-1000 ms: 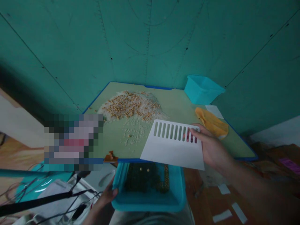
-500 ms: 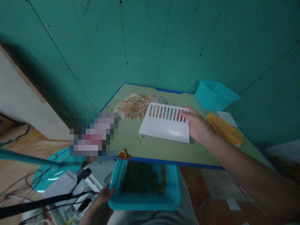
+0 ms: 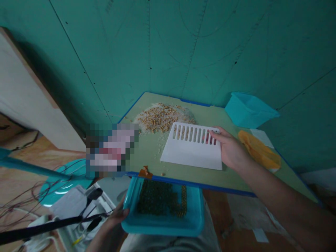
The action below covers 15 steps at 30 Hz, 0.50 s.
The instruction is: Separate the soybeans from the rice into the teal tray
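My right hand (image 3: 231,148) grips the right end of a white slotted plastic scraper (image 3: 193,150), its thumb lying over the slots. The scraper is tilted over the table, its long plain edge towards me. Behind it lies a pile of yellow beans mixed with white grains (image 3: 162,117). My left hand (image 3: 118,218) holds the left side of a turquoise tray (image 3: 162,229) just under the table's front edge; most of its fingers are hidden. Dark green contents and a strip of yellow beans (image 3: 183,199) lie in the tray.
The pale green table (image 3: 147,150) has a blue edge and stands against a green wall. On its right are a turquoise bin (image 3: 248,110) and an orange cloth-like piece (image 3: 259,150). A blurred-out patch covers its left side. Cables and equipment (image 3: 78,213) crowd the lower left.
The scraper in my right hand has come nearer to me, towards the table's front edge. A bean now lies by that edge. The view has shifted slightly; my left hand still holds the tray.
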Tool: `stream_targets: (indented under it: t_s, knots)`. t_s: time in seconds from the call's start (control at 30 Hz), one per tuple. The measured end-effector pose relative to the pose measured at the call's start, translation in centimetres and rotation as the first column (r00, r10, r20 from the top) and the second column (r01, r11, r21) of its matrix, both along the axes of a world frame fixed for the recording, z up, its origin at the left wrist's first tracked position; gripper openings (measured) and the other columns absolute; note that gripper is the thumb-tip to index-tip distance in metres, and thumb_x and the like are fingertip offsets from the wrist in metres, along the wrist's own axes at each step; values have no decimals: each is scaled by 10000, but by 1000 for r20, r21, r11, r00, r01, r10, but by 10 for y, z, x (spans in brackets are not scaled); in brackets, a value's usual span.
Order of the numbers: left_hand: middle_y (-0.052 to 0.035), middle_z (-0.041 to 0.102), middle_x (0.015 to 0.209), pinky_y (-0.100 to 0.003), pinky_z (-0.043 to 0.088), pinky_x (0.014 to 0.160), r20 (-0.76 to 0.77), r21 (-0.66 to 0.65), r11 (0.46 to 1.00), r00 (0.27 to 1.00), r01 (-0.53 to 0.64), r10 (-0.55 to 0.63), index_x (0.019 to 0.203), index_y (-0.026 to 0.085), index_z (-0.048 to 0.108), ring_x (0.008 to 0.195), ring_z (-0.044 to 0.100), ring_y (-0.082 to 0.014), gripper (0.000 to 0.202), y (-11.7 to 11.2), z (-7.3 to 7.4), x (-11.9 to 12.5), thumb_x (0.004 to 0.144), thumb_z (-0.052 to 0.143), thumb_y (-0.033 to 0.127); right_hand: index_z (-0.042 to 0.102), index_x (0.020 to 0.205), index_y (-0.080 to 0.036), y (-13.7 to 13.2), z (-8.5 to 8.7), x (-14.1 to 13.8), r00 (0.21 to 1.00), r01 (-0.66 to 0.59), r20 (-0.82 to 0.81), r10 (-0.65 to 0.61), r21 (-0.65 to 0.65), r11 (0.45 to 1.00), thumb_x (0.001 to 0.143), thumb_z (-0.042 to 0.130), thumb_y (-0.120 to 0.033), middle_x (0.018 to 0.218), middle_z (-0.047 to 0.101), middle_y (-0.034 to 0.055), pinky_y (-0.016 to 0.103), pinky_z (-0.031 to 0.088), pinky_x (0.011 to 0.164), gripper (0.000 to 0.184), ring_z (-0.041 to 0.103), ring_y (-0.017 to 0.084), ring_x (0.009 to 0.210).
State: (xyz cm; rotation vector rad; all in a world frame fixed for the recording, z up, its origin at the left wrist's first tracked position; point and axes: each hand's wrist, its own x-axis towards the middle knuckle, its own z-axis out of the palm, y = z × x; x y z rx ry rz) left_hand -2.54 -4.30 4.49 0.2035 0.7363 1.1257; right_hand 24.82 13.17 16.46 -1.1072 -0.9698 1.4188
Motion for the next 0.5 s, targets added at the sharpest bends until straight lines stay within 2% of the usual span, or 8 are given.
stream_targets:
  t_s: [0.13,0.2,0.37,0.5]
  knots:
    - [31,720,1040,-447,385,963,41,27,999,999,21,-22,1089,397,605,1101,545,-301,372,-1,1,2,733,589,288,570,751,-207,-16,-2,-1,1000,-28,-10,27,-12,1000,679,640,-237,591,602,-27,253,405,571,105,538,122,545]
    - [27,718,1045,-478,380,960,52,27,999,998,19,-20,1058,412,621,1094,550,-311,351,-1,1,3,740,582,269,570,741,-204,-23,-3,-2,999,-46,-18,46,-18,999,691,638,-247,589,601,-29,241,403,562,94,534,113,536]
    - [24,750,947,-486,357,980,32,16,1000,999,-5,4,1021,391,649,1110,535,-317,331,2,-1,4,720,611,258,573,746,-198,-36,-2,-1,998,-54,-39,52,-63,997,691,643,-234,613,626,-22,213,414,552,96,547,96,530]
    - [15,752,940,-466,347,999,-95,-68,995,994,-68,61,997,336,670,1193,446,-326,326,-1,-14,-1,672,654,304,575,763,-208,-43,-1,3,999,-35,-43,31,-80,996,700,637,-237,618,638,-18,213,424,541,93,566,104,541]
